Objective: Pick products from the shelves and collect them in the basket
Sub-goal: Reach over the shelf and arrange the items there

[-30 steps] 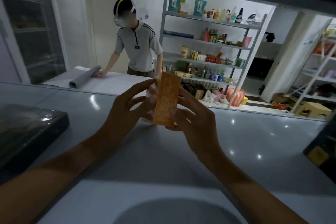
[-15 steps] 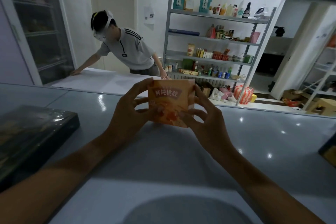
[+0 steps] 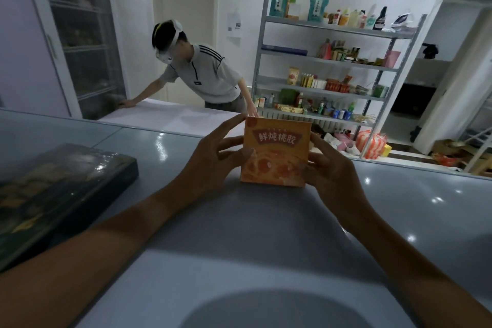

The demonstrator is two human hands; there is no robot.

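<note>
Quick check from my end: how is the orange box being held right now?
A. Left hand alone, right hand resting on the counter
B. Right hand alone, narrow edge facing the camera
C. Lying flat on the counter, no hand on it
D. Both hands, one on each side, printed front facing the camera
D: the left hand and right hand grip opposite sides of the orange box, whose printed front faces the camera above the counter.

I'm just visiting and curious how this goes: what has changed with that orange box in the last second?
The orange box has been turned: a second ago its narrow printed side faced the camera, now its front with the large characters does. Behind the counter, the other person has leaned over, arm stretched out to one side. Unchanged: the left hand and right hand hold the box by its sides above the grey counter; the dark box lies where it was.
</note>
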